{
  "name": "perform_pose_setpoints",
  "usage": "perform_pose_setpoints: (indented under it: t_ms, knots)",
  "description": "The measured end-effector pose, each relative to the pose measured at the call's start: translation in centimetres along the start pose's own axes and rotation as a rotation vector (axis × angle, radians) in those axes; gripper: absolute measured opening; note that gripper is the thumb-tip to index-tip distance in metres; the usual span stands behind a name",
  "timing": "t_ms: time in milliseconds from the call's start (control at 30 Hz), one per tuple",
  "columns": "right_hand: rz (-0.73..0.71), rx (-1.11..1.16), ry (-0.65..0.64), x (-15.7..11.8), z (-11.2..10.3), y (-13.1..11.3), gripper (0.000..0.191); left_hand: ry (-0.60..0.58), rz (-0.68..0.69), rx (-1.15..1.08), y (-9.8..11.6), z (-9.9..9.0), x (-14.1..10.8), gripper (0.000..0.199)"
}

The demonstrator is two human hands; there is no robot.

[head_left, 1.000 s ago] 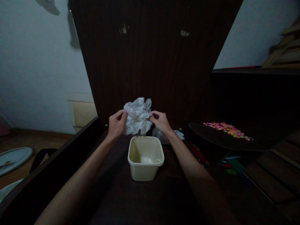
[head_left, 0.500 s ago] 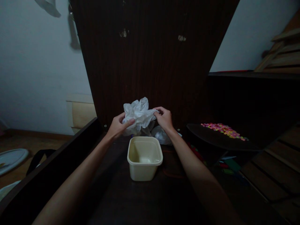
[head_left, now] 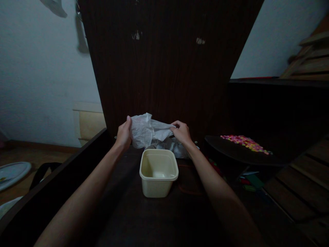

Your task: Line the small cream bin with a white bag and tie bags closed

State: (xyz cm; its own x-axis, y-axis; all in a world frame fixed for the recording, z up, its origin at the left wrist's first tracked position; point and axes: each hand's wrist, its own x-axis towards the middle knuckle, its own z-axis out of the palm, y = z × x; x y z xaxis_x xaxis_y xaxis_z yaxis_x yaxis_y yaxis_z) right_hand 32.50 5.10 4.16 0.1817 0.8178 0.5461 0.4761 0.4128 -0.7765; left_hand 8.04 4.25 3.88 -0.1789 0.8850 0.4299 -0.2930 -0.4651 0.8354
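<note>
Stretched between my hands is a thin, white, translucent plastic bag (head_left: 144, 130), held up behind the tub. My left hand (head_left: 124, 133) grips its left side, thumb pointing up. The fingers of my right hand (head_left: 181, 131) pinch the bag's right end. In front of the bag, a cream plastic tub (head_left: 158, 188) stands upright on the dark table; its open top shows nothing inside. More crumpled plastic bags (head_left: 178, 148) lie behind the tub, below my right hand and partly covered by it.
A dark wooden panel (head_left: 164, 68) rises behind the table. On the right, a rounded shelf (head_left: 221, 147) bears a patch of small pink and yellow pieces (head_left: 244, 143). Along the left runs a raised dark edge (head_left: 66, 178); a white lid-like disc (head_left: 15, 173) lies beyond it.
My left hand has moved slightly left and turned its thumb upward. The bag, bunched up before, is now pulled out wider and flatter. My right hand has barely moved.
</note>
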Motion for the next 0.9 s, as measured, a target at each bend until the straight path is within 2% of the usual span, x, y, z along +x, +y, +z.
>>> perform_pose_setpoints:
  t_ms: [167,300,400,500,600,667,800,900]
  knots:
    - [0.028,0.079,-0.078,0.3,0.0,0.7,0.013,0.016,-0.112,-0.199,0.9,0.7,-0.4,0.044]
    - [-0.013,0.257,-0.313,0.0,0.3,-0.3,0.032,0.011,-0.126,-0.19,1.3,0.8,-0.8,0.035]
    - [-0.056,0.372,-0.489,-0.3,0.8,-1.5,0.058,-0.094,-0.129,-0.169,1.7,1.3,-1.1,0.043]
    - [-0.09,0.45,-0.603,-0.2,1.6,-2.7,0.088,-0.258,-0.155,-0.166,2.3,2.1,-1.4,0.06]
    - [-0.135,0.536,-0.727,0.0,2.3,-3.6,0.103,-0.433,-0.101,-0.112,3.0,2.6,-1.7,0.074]
    - [-0.187,0.524,-0.737,0.2,2.5,-4.1,0.097,-0.507,-0.023,-0.014,3.5,2.7,-1.7,0.076]
    - [-0.241,0.446,-0.662,0.4,2.0,-4.6,0.065,-0.579,0.104,0.217,4.5,2.2,-1.4,0.077]
    - [-0.248,0.412,-0.651,0.4,1.2,-4.7,0.047,-0.624,0.157,0.302,5.2,1.5,-1.1,0.072]
